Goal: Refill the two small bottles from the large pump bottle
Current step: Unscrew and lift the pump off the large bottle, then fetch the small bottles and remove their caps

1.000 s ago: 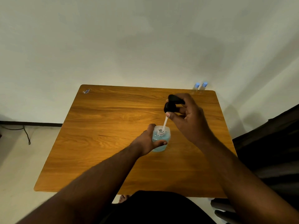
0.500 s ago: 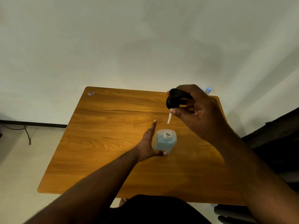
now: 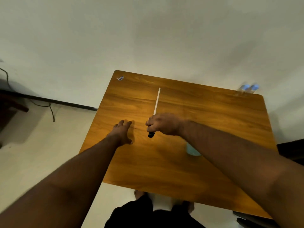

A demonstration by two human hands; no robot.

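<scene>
1. In the head view, the right hand [image 3: 164, 124] held the black pump top [image 3: 151, 134] tight, and its white tube [image 3: 156, 101] pointed away over the wooden table [image 3: 164, 162].
2. The left hand [image 3: 122, 133] lay flat, fingers spread, holding nothing.
3. The big blue bottle [image 3: 191, 150] peeked out under the right arm.
4. Two small bottles [image 3: 248, 88] stood at the far right corner.

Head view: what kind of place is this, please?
Probably a plain room in a home or office, not a workshop: a wooden table against a bare wall, and a cable on the floor.
</scene>
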